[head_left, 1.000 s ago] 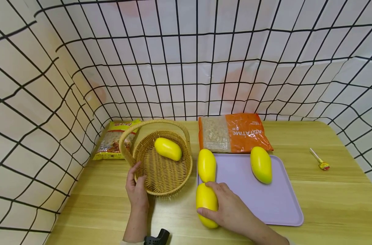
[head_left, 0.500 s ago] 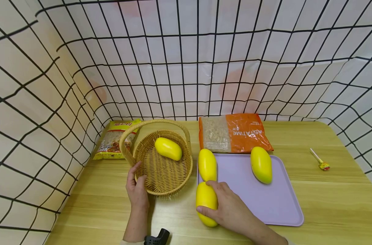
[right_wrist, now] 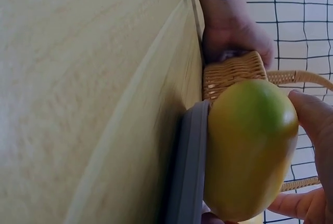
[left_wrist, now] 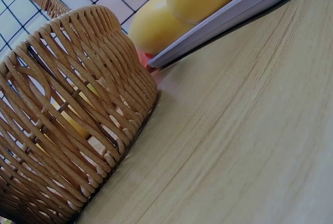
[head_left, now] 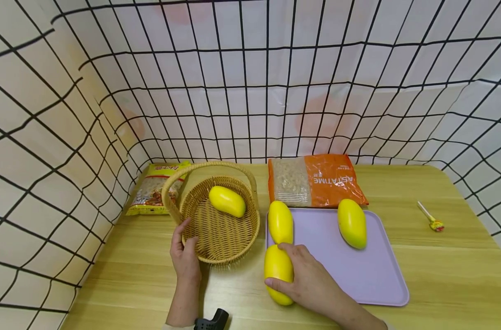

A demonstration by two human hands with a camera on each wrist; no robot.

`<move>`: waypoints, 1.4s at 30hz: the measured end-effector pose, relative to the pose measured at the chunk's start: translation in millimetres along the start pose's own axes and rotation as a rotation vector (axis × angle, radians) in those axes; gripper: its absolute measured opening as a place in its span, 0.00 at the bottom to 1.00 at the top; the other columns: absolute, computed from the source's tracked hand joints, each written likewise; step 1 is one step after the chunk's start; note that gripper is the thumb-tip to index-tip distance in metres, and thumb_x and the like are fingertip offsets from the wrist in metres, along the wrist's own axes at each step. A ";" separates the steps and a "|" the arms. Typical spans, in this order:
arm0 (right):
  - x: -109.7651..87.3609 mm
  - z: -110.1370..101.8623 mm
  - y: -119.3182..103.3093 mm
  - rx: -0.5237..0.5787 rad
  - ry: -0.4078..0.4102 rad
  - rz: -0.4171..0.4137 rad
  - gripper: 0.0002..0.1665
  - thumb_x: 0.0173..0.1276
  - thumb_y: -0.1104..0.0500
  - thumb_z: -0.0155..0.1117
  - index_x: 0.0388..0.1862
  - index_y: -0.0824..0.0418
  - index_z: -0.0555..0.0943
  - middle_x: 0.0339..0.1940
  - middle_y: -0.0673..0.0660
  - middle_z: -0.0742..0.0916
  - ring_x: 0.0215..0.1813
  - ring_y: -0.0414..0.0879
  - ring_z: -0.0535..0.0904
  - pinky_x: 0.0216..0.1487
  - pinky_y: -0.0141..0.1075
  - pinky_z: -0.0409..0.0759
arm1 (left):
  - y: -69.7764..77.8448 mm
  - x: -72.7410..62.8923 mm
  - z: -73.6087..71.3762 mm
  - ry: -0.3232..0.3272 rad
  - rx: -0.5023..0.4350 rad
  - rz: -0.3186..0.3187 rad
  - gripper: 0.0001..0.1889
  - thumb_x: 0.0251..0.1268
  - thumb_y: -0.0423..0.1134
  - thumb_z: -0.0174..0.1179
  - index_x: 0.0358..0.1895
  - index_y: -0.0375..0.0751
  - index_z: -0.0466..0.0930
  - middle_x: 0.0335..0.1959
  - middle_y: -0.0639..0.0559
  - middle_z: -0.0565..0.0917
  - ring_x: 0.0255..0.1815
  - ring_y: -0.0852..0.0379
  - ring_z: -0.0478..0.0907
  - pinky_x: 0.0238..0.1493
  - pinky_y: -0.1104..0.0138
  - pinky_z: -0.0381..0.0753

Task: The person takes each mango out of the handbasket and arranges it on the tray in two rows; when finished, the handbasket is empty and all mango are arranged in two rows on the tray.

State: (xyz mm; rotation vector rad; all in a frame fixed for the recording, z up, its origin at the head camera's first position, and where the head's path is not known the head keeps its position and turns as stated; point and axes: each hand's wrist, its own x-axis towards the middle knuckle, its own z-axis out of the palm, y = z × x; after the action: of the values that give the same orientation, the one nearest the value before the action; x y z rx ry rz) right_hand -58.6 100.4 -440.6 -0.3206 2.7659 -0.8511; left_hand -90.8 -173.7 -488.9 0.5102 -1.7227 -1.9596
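My left hand (head_left: 186, 256) holds the left near side of a round wicker basket (head_left: 221, 250), thumb at the rim. Inside the basket lies a yellow mango (head_left: 227, 201), toward the back. My right hand (head_left: 312, 279) grips another mango (head_left: 278, 266) at the near left corner of a lilac tray (head_left: 357, 284), thumb across its near part. In the right wrist view this mango (right_wrist: 252, 146) shows a green end and overlaps the tray edge (right_wrist: 192, 156). Just behind it on the tray is a third mango (head_left: 280, 222); one more mango (head_left: 352, 223) lies at the tray's back right.
An orange bag of pale grains (head_left: 316, 179) lies behind the tray. Left of the basket, a yellow packet (head_left: 155, 188) sits partly behind its arched handle (head_left: 209, 163). A lollipop (head_left: 433, 221) lies on the wooden table (head_left: 452, 275) at right. Grid-patterned cloth (head_left: 254, 91) surrounds the table.
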 end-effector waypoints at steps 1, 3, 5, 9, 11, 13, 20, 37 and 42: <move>0.0 -0.4 0.2 -0.001 0.000 0.001 0.51 0.55 0.28 0.73 0.71 0.53 0.72 0.57 0.55 0.80 0.50 0.43 0.77 0.53 0.47 0.79 | -0.1 -0.1 0.0 -0.001 -0.001 -0.002 0.26 0.63 0.22 0.47 0.65 0.31 0.75 0.74 0.45 0.71 0.73 0.59 0.61 0.62 0.71 0.62; 0.1 -1.5 0.5 -0.003 0.000 0.004 0.52 0.54 0.27 0.72 0.71 0.53 0.72 0.57 0.55 0.80 0.51 0.43 0.77 0.54 0.47 0.79 | -0.2 0.0 -0.1 -0.004 -0.002 -0.005 0.26 0.63 0.22 0.47 0.66 0.31 0.75 0.74 0.46 0.70 0.72 0.59 0.61 0.61 0.71 0.62; 0.1 -2.7 0.8 -0.005 0.001 0.005 0.52 0.54 0.26 0.72 0.71 0.52 0.72 0.57 0.54 0.81 0.52 0.43 0.77 0.55 0.47 0.79 | -0.2 0.0 -0.2 -0.007 -0.001 -0.004 0.26 0.63 0.22 0.46 0.66 0.31 0.75 0.75 0.46 0.70 0.72 0.59 0.62 0.61 0.71 0.62; -0.8 -6.2 0.8 -0.048 0.020 -0.013 0.51 0.55 0.25 0.70 0.70 0.52 0.72 0.58 0.55 0.81 0.55 0.45 0.78 0.58 0.49 0.79 | -0.2 -0.1 -0.5 -0.007 0.009 -0.003 0.26 0.64 0.22 0.46 0.66 0.32 0.75 0.74 0.45 0.70 0.71 0.59 0.62 0.60 0.72 0.63; -2.4 -9.4 -0.2 -0.072 0.036 -0.024 0.51 0.56 0.25 0.70 0.70 0.51 0.73 0.59 0.54 0.81 0.58 0.46 0.78 0.60 0.50 0.79 | -0.3 -0.1 -0.5 -0.006 0.014 -0.002 0.26 0.64 0.22 0.46 0.66 0.32 0.75 0.74 0.45 0.70 0.71 0.59 0.63 0.59 0.72 0.64; -3.8 -13.5 -2.5 -0.089 0.049 -0.034 0.49 0.56 0.26 0.71 0.70 0.50 0.73 0.60 0.54 0.81 0.60 0.47 0.78 0.62 0.51 0.78 | -0.2 -0.2 -0.7 -0.005 0.023 -0.003 0.26 0.64 0.23 0.47 0.66 0.32 0.75 0.74 0.45 0.70 0.71 0.59 0.63 0.59 0.73 0.63; -11.4 -32.5 -26.0 -0.078 0.031 -0.096 0.48 0.53 0.24 0.71 0.67 0.47 0.76 0.58 0.48 0.81 0.53 0.40 0.76 0.55 0.46 0.79 | 1.1 0.2 -0.3 0.001 0.028 -0.001 0.26 0.64 0.23 0.47 0.65 0.32 0.75 0.74 0.44 0.71 0.72 0.59 0.63 0.61 0.72 0.63; 20.4 -35.1 -105.2 0.025 -0.075 -0.349 0.43 0.63 0.30 0.68 0.71 0.49 0.74 0.67 0.51 0.82 0.66 0.49 0.78 0.62 0.51 0.79 | 0.3 0.6 -0.3 -0.009 0.023 0.019 0.25 0.64 0.22 0.46 0.65 0.30 0.75 0.71 0.44 0.73 0.68 0.51 0.68 0.53 0.78 0.73; 56.3 -35.1 -125.1 0.024 -0.050 -0.322 0.44 0.63 0.33 0.69 0.73 0.52 0.73 0.69 0.54 0.81 0.69 0.53 0.77 0.66 0.55 0.76 | -0.4 1.3 -1.2 -0.015 0.039 0.015 0.25 0.65 0.23 0.46 0.65 0.32 0.75 0.73 0.45 0.72 0.70 0.53 0.67 0.53 0.77 0.72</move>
State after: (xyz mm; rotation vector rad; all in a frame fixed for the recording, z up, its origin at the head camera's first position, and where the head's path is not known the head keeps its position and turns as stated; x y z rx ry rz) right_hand -104.4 2.4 -349.3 -0.7874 2.6956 -0.9312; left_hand -91.2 -175.4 -489.4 0.4959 -1.7717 -1.9274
